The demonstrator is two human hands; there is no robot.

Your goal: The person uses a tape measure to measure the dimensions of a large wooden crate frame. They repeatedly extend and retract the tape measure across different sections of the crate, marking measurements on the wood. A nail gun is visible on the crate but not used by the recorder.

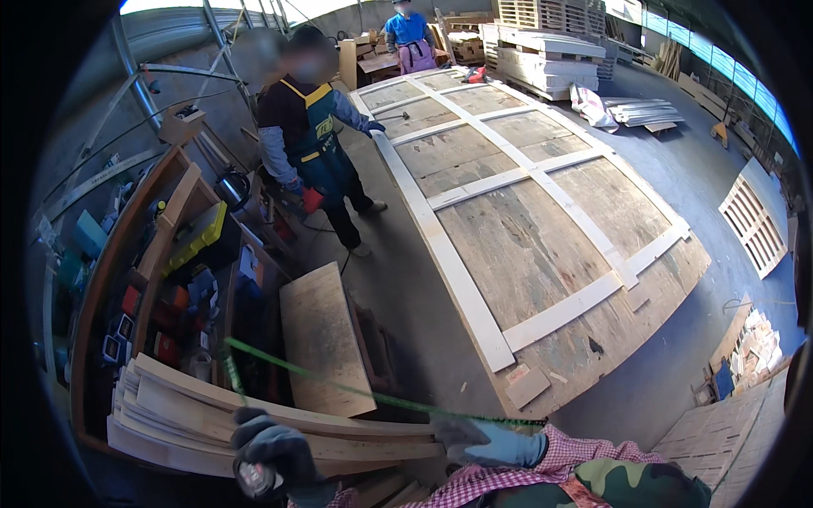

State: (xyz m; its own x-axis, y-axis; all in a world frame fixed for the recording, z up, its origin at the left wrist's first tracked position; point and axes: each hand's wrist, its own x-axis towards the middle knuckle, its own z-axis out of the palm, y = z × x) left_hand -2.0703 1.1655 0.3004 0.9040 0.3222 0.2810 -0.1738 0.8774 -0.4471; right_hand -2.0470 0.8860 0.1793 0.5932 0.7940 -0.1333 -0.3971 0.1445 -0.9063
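Tape measure [258,480] in my gloved left hand [284,447], which is closed around its case, low in front of me by the stacked boards [199,411]. Its green blade [339,388] rises, bends sharply and runs across to my gloved right hand [495,442] at the boards' right end; I cannot tell whether that one grips anything. Beyond, a pale wooden frame [535,171] lies on the tabletop [677,275].

gloves [500,443] blue-grey | sleeves [569,450] checked, pink-white | camouflage cloth [631,483] (mostly green)
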